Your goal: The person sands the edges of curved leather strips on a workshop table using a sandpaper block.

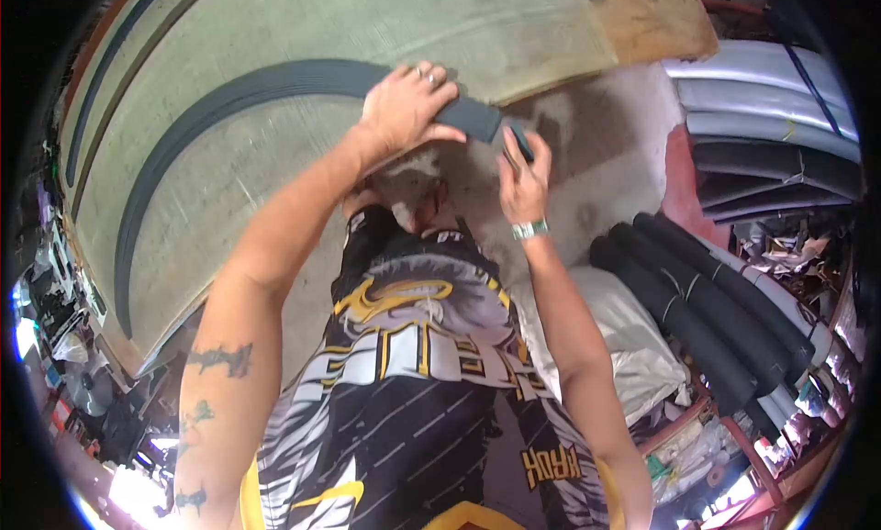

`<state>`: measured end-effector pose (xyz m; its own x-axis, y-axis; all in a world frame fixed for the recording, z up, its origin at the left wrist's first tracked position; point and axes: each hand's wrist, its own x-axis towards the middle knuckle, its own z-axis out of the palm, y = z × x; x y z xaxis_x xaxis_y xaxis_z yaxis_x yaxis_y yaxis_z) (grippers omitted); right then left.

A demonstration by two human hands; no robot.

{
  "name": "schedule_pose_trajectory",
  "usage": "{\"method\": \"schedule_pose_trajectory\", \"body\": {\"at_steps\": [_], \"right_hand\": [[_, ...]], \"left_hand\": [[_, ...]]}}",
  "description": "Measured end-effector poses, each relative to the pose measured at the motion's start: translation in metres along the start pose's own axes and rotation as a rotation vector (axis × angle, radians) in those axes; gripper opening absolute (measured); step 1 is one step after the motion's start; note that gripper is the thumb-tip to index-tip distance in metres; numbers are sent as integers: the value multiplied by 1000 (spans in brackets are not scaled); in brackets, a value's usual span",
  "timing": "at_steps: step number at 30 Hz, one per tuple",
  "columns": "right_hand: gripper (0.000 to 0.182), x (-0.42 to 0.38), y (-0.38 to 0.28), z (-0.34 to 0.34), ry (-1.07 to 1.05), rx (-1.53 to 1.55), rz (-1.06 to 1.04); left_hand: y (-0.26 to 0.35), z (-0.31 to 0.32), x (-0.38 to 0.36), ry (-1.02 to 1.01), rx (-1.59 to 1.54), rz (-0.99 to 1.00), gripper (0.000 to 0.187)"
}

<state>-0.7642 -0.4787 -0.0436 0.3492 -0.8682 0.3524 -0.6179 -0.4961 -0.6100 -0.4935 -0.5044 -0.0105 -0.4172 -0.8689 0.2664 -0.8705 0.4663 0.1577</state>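
Observation:
A bundle of long dark grey strips (240,88) curves over the greenish tabletop (248,154), and its right end sticks out past the table's edge. My left hand (408,103), with a ring on it, lies over the bundle near that end, its fingers wrapped over the strips and its thumb below. Just beyond the bundle's end, my right hand (525,177) grips a short dark piece (520,140) between thumb and fingers. A band is on the right wrist.
Two more curved strips (115,71) lie at the table's far left. On the right are black rolls (707,301), stacked silvery rolls (752,94) and a white sack (610,323). Assorted clutter (83,383) fills the lower left.

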Motion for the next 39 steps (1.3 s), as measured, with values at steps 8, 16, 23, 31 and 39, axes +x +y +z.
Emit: {"method": "schedule_pose_trajectory", "body": {"at_steps": [8,16,23,31,39], "right_hand": [[47,-38,49,-1,-117,-71,37],[47,-51,60,0,-210,-206,103],[64,-8,-6,-3,-55,-149,-125],[52,6,-34,-8,-62,-91,-135],[51,-15,-16,-2,24,80,69]], "left_hand": [[6,-3,0,-1,-17,6,75],[4,-1,1,20,26,18,75],[6,-5,1,-39,34,2,71],[13,1,-9,-44,3,-1,72],[5,-6,1,-54,15,-11,72]]}}
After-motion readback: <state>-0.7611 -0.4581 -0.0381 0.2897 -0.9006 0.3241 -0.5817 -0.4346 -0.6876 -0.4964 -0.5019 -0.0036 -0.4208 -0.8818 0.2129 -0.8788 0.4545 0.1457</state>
